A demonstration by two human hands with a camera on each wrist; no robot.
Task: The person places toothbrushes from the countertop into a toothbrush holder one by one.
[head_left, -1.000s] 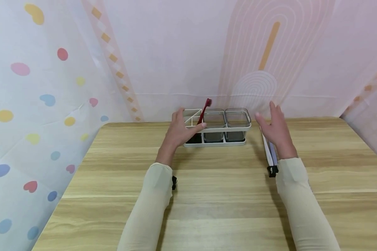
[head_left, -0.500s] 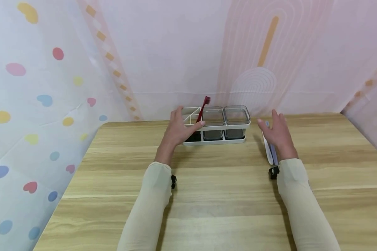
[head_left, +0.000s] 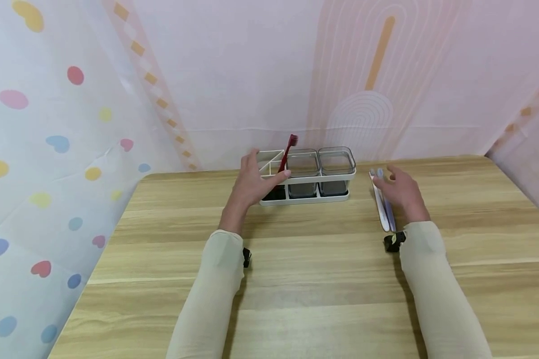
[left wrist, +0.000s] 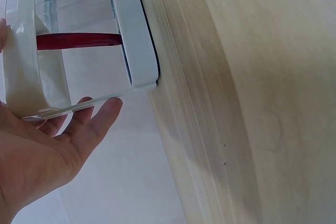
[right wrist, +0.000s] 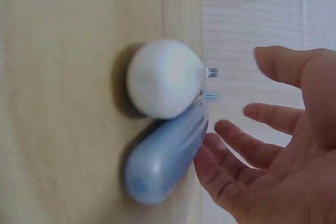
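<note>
Toothbrushes (head_left: 383, 207), white and blue, lay side by side on desk (head_left: 323, 279), just right of rack (head_left: 306, 175). Right hand (head_left: 402, 192) hovered over them, fingers spread, holding nothing. Left hand (head_left: 253, 182) open, touching rack's left end; red brush (head_left: 286, 155) stood inside.

White rack (head_left: 307, 185), red toothbrush (head_left: 286, 157); white (head_left: 379, 204), seemingly pale-blue toothbrushes (head_left: 388, 208); wood-grain table (head_left: 314, 279).

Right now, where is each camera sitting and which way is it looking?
Head: up on the person's head, looking forward and down at the table, both arms and hands showing.
Left wrist: on the left wrist, looking along the palm at the white holder; the left hand shows.
Right wrist: on the right wrist, looking at two toothbrush handles; the right hand shows.
Head and left wrist views both show the red toothbrush in the holder.
</note>
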